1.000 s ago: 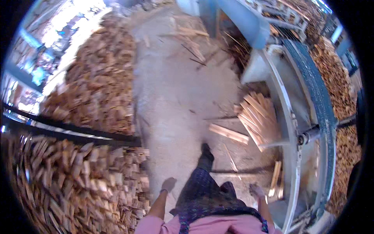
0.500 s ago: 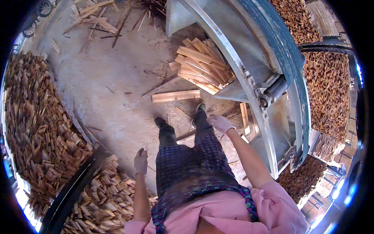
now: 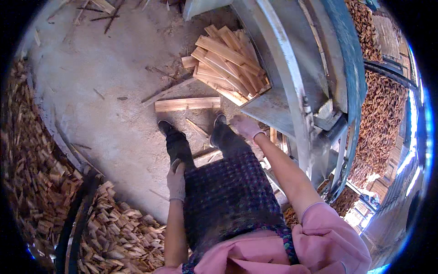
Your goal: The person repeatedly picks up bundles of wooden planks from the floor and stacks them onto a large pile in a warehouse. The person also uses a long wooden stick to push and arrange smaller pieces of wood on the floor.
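Both my hands wear pale gloves and hang in front of my dark patterned apron (image 3: 223, 196). My left hand (image 3: 176, 181) is beside the apron's left edge, its fingers loosely bent and nothing visible in it. Farther forward, my right hand (image 3: 247, 127) hovers by my right shoe, fingers slightly apart, with no object in it. A single light wooden board (image 3: 187, 104) lies flat on the floor just beyond my feet. Behind it, a heap of similar boards (image 3: 228, 64) leans against the metal frame of a machine (image 3: 292, 82).
Large piles of wood pieces (image 3: 36, 160) and wood blocks (image 3: 118, 228) stand on my left, divided by a dark rail (image 3: 75, 219). The curved blue-grey machine bounds my right side. Thin sticks (image 3: 169, 90) and scraps litter the concrete floor (image 3: 100, 59).
The view has shifted forward, so the board heap and lone board sit closer to me. My left hand has come in nearer the apron; my right hand remains near my right shoe.
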Tool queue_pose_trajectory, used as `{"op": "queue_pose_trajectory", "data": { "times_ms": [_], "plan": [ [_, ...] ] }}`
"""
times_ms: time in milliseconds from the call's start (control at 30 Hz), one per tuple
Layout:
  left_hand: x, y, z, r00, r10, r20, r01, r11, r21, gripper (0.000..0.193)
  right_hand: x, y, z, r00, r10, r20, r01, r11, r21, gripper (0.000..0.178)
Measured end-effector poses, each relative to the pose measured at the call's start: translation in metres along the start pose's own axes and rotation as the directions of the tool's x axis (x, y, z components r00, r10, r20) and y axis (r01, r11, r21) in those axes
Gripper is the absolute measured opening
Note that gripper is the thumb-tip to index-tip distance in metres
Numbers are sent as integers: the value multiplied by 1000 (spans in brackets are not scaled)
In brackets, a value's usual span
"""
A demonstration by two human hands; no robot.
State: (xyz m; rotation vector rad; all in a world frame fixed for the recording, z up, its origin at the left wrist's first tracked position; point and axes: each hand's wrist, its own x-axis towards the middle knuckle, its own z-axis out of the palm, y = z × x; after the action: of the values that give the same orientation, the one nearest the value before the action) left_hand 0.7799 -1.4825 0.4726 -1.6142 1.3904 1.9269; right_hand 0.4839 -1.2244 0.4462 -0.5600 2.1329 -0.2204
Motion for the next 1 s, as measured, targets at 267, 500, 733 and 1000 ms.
{"op": "queue_pose_trajectory", "data": {
  "times_ms": [267, 500, 733, 1000],
  "plan": [
    [200, -47, 91, 963, -271, 4, 270, 956, -120, 33, 146, 81, 5, 846, 449, -288, -404, 892, 202, 40],
    [432, -115, 202, 822, -546, -160, 502, 829, -247, 104, 305, 259, -40, 913, 178, -368, -372, 736, -566, 50],
    [561, -155, 249, 796, -517, -315, 384, 833, -398, 123, 417, 363, -96, 887, 169, -430, -343, 864, -368, 60],
    [500, -119, 274, 801, -334, -497, 223, 937, -270, 91, 446, 486, -97, 922, 248, -298, -175, 952, 252, 64]
  ]
}}
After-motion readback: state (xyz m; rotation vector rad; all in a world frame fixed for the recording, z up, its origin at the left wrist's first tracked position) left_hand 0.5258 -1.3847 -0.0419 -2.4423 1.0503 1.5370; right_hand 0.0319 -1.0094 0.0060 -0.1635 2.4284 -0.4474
